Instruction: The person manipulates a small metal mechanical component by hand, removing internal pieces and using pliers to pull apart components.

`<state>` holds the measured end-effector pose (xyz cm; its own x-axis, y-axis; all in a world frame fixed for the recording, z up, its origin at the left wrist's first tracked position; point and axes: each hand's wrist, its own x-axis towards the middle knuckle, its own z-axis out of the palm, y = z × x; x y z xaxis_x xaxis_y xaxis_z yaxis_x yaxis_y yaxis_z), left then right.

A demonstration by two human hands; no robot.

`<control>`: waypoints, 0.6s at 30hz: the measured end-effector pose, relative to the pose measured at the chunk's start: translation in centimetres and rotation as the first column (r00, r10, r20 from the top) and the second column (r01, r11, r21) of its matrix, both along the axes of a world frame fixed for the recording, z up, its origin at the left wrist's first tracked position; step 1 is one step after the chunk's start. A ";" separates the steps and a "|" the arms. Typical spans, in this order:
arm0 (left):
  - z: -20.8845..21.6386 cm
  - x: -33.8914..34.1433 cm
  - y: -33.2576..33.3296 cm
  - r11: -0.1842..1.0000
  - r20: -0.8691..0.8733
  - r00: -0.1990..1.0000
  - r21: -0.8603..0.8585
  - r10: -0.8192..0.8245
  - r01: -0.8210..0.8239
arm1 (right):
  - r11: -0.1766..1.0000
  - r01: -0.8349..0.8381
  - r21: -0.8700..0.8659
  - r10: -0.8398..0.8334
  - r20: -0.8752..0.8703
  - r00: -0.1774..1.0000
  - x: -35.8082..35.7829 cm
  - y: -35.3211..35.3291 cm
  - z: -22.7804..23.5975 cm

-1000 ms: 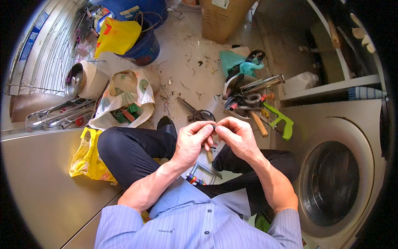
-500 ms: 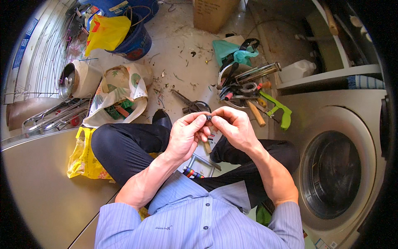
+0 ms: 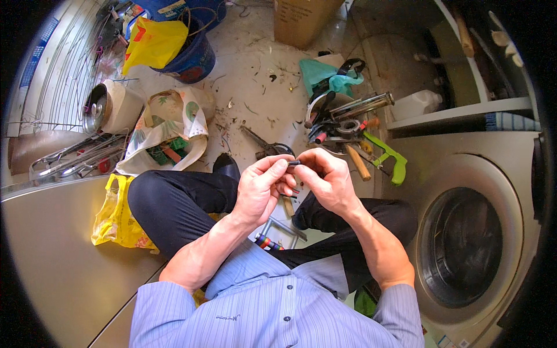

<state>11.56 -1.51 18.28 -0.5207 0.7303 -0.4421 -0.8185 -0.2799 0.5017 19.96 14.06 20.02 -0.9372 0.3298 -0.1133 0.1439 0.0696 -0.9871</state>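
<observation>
A small black cylindrical piece (image 3: 295, 163) is pinched between my two hands, above my lap. My left hand (image 3: 263, 184) grips its left end between thumb and forefinger, with the other fingers curled below. On its right end the thumb and forefinger of my right hand (image 3: 326, 178) press together. Thin dark and red bits, perhaps wire ends, show just under the fingers; what they belong to is hidden. Beyond my hands, a pair of dark scissors (image 3: 268, 143) lies on the floor. Under my forearms is a grey metal frame (image 3: 285, 231), beside a roll of multicoloured bands (image 3: 267, 243).
Right of my hands lie a pile of tools (image 3: 347, 124), a wooden handle (image 3: 358, 163) and a bright green saw handle (image 3: 395, 161). A washing machine (image 3: 432, 156) stands at right. Left are a patterned bag (image 3: 194, 124), a yellow bag (image 3: 119, 214) and a blue bucket (image 3: 200, 61).
My right hand has shifted slightly right and its fingers have drawn a little away from the left hand's. More of the black piece shows between them.
</observation>
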 end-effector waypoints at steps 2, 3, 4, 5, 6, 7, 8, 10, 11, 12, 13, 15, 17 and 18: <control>0.1 0.0 -0.1 1.000 -0.005 1.000 0.006 -0.001 0.001 | 1.000 -0.002 0.004 0.002 -0.007 1.000 -0.1 0.0 -0.1; 0.0 0.1 -0.1 1.000 -0.015 1.000 0.003 -0.001 0.001 | 0.997 -0.012 0.078 0.013 -0.006 1.000 -0.1 0.0 -0.1; 0.0 -0.1 0.0 1.000 -0.034 0.999 0.001 0.001 -0.001 | 0.988 -0.022 0.154 0.025 -0.015 1.000 -0.3 0.1 -0.1; 0.1 0.0 0.0 1.000 -0.038 0.999 -0.004 -0.002 0.002 | 0.960 -0.015 0.278 0.032 -0.056 0.998 -0.4 0.1 0.2; 0.2 0.1 0.1 0.999 -0.063 0.998 -0.032 0.003 -0.005 | 0.954 -0.028 0.300 0.047 -0.054 0.997 -0.4 0.2 0.1; 0.3 0.4 0.0 0.998 -0.086 0.996 -0.063 0.007 -0.012 | 0.947 -0.042 0.318 0.060 -0.049 0.997 -0.1 0.2 0.0; 0.5 0.5 0.0 0.994 -0.120 0.993 -0.108 0.008 -0.021 | 0.963 -0.048 0.265 0.050 -0.002 0.999 -0.1 0.1 0.4; 1.1 0.4 0.2 0.980 -0.213 0.977 -0.200 -0.028 -0.015 | 0.954 -0.033 0.298 0.044 -0.032 0.999 -0.5 0.2 -0.1; 1.2 0.4 0.3 0.969 -0.253 0.966 -0.246 -0.051 -0.013 | 0.949 -0.025 0.314 0.040 -0.043 0.998 -0.6 0.2 -0.2; 1.2 0.4 0.2 0.961 -0.271 0.960 -0.277 -0.077 -0.001 | 0.943 -0.028 0.333 0.039 -0.027 0.999 -0.4 0.2 -0.1; 1.3 0.4 0.1 0.952 -0.294 0.950 -0.307 -0.101 0.007 | 0.936 -0.031 0.351 0.040 -0.018 0.999 -0.4 0.1 0.3; 1.4 0.4 0.0 0.937 -0.328 0.935 -0.350 -0.133 0.010 | 0.941 -0.019 0.339 0.028 -0.022 0.999 -0.5 -0.2 0.5; 1.5 0.7 0.1 0.929 -0.345 0.926 -0.371 -0.153 0.015 | 0.960 0.017 0.280 -0.007 -0.036 0.999 -0.3 -0.5 0.3; 1.3 0.8 0.3 0.929 -0.378 0.914 -0.370 -0.146 -0.005 | 0.956 0.026 0.294 -0.008 -0.062 0.998 -0.3 -0.5 0.1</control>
<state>12.34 -1.24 19.61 -0.6588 0.6039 -0.4487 -0.5438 0.0299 0.8387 19.64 13.59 20.16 -0.9334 0.3558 0.0472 0.0888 0.3564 -0.9301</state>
